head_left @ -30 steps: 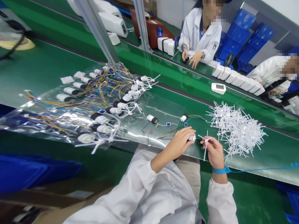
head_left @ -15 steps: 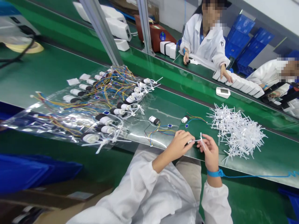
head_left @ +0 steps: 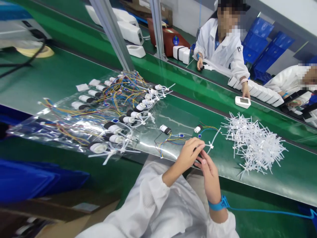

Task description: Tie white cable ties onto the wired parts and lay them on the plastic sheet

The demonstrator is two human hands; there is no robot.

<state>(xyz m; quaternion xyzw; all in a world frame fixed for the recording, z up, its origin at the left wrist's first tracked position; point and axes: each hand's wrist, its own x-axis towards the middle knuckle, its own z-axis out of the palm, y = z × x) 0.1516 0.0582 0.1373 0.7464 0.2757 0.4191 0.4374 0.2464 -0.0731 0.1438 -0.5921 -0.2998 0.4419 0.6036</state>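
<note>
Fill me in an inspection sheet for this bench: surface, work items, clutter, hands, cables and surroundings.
Surface: green worktop, with clear plastic sheet at the left.
Work items: branched white tube piece at the fingertips; pile of similar pieces to the right; two separate black-and-white cylinders beyond the hands; rows of wired cylinders on the left.
Clutter: blurred yellow ring, upper left.
Hands: left hand and right hand together; their grip is hidden.
Cables: multicoloured wires tangled among the rows; blue cord at the right wristband.
Surroundings: two co-workers opposite, one hand on a white device.
</note>
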